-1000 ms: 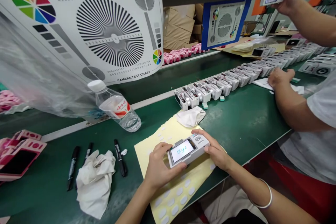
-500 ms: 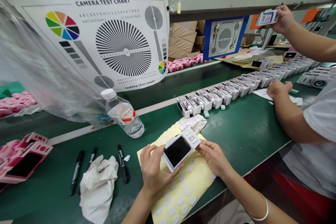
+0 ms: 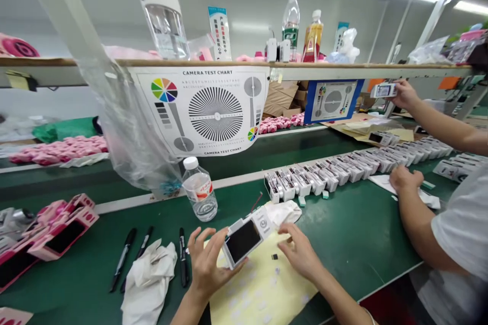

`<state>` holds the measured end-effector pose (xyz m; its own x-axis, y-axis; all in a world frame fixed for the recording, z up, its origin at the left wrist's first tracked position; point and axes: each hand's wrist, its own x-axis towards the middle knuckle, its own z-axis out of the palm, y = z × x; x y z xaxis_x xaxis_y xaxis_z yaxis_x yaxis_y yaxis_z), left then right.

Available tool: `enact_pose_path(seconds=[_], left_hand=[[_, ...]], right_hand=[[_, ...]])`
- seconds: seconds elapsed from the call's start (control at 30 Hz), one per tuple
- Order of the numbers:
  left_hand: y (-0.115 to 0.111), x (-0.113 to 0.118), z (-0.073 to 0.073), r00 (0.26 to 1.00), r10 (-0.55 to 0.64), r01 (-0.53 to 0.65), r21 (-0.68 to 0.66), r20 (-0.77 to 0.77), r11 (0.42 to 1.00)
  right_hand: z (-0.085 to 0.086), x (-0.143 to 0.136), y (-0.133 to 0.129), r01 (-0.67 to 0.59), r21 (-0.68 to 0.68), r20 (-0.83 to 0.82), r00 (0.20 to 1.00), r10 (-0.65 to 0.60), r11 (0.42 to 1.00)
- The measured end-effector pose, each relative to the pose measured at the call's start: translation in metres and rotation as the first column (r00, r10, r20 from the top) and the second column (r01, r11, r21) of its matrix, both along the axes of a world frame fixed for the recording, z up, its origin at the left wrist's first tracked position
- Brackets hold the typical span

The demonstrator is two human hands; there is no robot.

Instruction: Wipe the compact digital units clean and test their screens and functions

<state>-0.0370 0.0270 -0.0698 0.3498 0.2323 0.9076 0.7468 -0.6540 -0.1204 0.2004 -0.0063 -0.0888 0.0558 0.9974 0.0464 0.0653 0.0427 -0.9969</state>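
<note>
My left hand (image 3: 209,259) grips a white digital camera (image 3: 244,241) by its left side, its dark screen facing me. A thin red wire sticks up from the camera's top edge. Just off the camera's right end is my right hand (image 3: 301,254), its thumb and fingers apart with nothing between them. Below the camera, a small black piece like a memory card (image 3: 274,257) shows against the yellow sheet (image 3: 263,284); whether it lies there or is falling I cannot tell. Pale stickers dot the sheet. A white cloth (image 3: 284,212) is bunched behind the camera.
A row of opened white cameras (image 3: 324,175) runs along the back of the bench. Left stand a water bottle (image 3: 201,190), black markers (image 3: 183,259), a crumpled cloth (image 3: 150,279) and pink cameras (image 3: 64,236). At right a co-worker's raised hand (image 3: 406,94) holds another white camera.
My view has tilted up, showing the shelf. My right hand has let go of the camera's right end and moved slightly away. The small black piece has appeared, and the red wire now stands out.
</note>
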Motion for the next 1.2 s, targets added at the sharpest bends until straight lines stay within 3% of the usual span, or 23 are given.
enact_pose_path(seconds=[0.17,0.27,0.37,0.5,0.57,0.63,0.7,0.77,0.8,0.83,0.9,0.97,1.07,1.2], left_hand=[[-0.007,0.007,0.002,0.992,-0.126,0.124,-0.103,-0.02,0.987],[-0.009,0.004,0.002,0.988,-0.143,0.136,-0.103,-0.065,0.985],[-0.008,-0.001,0.003,0.989,-0.125,0.121,-0.048,-0.077,0.991],[-0.006,0.0,0.007,0.991,-0.118,0.118,0.006,-0.069,0.993],[-0.004,0.002,0.007,0.996,-0.08,0.079,-0.03,-0.033,0.996],[-0.002,0.001,0.003,1.0,-0.021,0.023,-0.089,0.023,0.996],[0.003,-0.003,-0.006,0.998,0.043,-0.035,-0.138,0.05,0.99],[0.009,-0.01,-0.017,0.994,0.1,-0.091,-0.165,0.043,0.982],[0.013,-0.014,-0.024,0.992,0.123,-0.115,-0.172,0.036,0.978],[0.016,-0.017,-0.029,0.99,0.141,-0.133,-0.181,0.029,0.974],[0.023,-0.023,-0.038,0.985,0.169,-0.161,-0.211,0.02,0.964],[0.027,-0.026,-0.045,0.981,0.196,-0.188,-0.257,0.005,0.948],[0.031,-0.027,-0.053,0.974,0.226,-0.221,-0.318,-0.021,0.922],[0.036,-0.025,-0.068,0.962,0.271,-0.238,-0.385,0.032,0.892]], right_hand=[[0.03,0.007,0.014,-0.339,-0.031,-0.178,0.928,0.329,0.94],[0.045,0.007,0.011,-0.44,-0.009,-0.202,0.88,0.43,0.898],[0.061,0.006,0.001,-0.465,0.056,-0.09,0.879,0.468,0.883],[0.079,0.005,-0.006,-0.432,0.082,0.155,0.896,0.417,0.898],[0.094,0.007,0.003,-0.429,0.083,0.181,0.894,0.41,0.899],[0.12,0.013,0.023,-0.409,0.119,0.168,0.906,0.388,0.905],[0.16,0.022,0.054,-0.297,0.235,0.189,0.948,0.256,0.926],[0.213,0.029,0.09,-0.133,0.4,0.191,0.98,0.059,0.907],[0.241,0.031,0.109,0.0,0.535,0.183,0.976,-0.116,0.845],[0.269,0.031,0.129,0.094,0.657,0.174,0.947,-0.272,0.748],[0.319,0.026,0.167,0.156,0.771,0.166,0.887,-0.431,0.617],[0.357,0.017,0.205,0.176,0.829,0.179,0.816,-0.55,0.531],[0.384,0.003,0.255,0.203,0.838,0.22,0.724,-0.653,0.507],[0.384,-0.007,0.304,0.239,0.817,0.284,0.625,-0.727,0.525]])
